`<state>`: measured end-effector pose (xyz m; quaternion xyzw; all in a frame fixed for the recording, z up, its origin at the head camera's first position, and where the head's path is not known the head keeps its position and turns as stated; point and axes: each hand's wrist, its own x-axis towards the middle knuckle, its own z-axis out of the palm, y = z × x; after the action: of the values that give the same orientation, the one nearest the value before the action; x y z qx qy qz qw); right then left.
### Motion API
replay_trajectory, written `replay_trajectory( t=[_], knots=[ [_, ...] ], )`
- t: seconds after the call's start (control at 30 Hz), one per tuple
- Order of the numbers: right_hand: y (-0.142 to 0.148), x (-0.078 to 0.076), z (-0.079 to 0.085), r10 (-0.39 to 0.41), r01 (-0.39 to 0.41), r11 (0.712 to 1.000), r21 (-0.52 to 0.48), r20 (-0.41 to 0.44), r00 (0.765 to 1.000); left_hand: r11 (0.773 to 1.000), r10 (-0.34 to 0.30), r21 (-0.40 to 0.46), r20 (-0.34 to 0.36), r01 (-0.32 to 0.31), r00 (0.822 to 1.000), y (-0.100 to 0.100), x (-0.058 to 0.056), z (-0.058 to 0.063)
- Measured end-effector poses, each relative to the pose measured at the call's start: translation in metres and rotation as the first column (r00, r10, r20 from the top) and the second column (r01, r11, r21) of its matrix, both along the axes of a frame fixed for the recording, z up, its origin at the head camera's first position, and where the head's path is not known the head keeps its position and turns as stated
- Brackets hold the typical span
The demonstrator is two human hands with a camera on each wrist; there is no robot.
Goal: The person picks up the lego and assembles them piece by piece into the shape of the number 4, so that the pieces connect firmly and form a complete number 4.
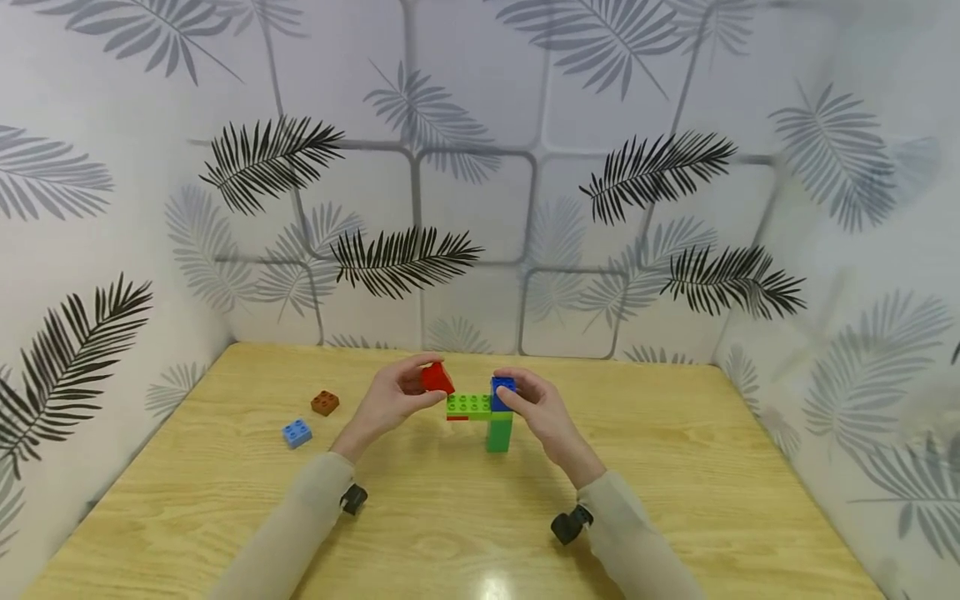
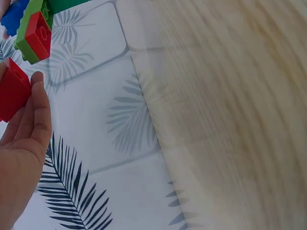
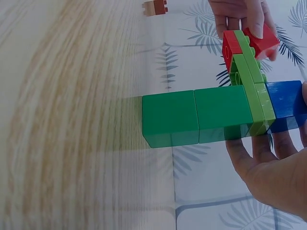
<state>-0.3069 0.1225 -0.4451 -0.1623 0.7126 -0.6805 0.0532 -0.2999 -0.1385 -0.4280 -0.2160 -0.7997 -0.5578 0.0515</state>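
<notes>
In the head view my left hand (image 1: 392, 393) pinches a red toy brick (image 1: 437, 378) between thumb and fingers. The brick is tilted, close over the left end of a long light-green studded brick (image 1: 469, 405). That long brick juts sideways from a stack of two green bricks (image 3: 196, 117) standing on the table. A second red brick (image 2: 39, 36) is attached under its outer end. On top above the stack sits a blue brick (image 1: 503, 392), pinched by my right hand (image 1: 543, 412); other right fingertips lie behind the stack in the right wrist view.
Left of my left hand, a brown brick (image 1: 325, 403) and a light-blue brick (image 1: 297, 433) lie on the wooden table (image 1: 450, 525). A wall (image 1: 480, 308) with leaf patterns rises behind the table's back edge.
</notes>
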Motion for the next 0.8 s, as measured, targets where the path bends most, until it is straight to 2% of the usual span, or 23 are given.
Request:
replay_trajectory(
  t=[0.13,0.23,0.47,0.8],
  knots=[
    [0.001,0.000,0.002,0.002,-0.002,1.000,-0.017,0.003,1.000,0.999,-0.019,-0.032,-0.022,0.018,1.000,0.008,0.001,0.003],
    [0.001,0.001,0.002,0.003,-0.003,1.000,-0.023,0.007,1.000,0.999,-0.034,-0.042,-0.040,0.033,0.999,0.012,-0.004,-0.004],
    [0.001,0.001,0.000,0.009,-0.009,1.000,-0.019,0.001,1.000,0.998,-0.053,-0.051,-0.119,0.047,0.991,0.016,-0.005,-0.014],
    [-0.001,0.002,0.002,0.002,-0.002,1.000,-0.008,0.011,1.000,0.993,-0.074,-0.105,-0.129,0.060,0.989,0.018,-0.003,-0.014]
  ],
)
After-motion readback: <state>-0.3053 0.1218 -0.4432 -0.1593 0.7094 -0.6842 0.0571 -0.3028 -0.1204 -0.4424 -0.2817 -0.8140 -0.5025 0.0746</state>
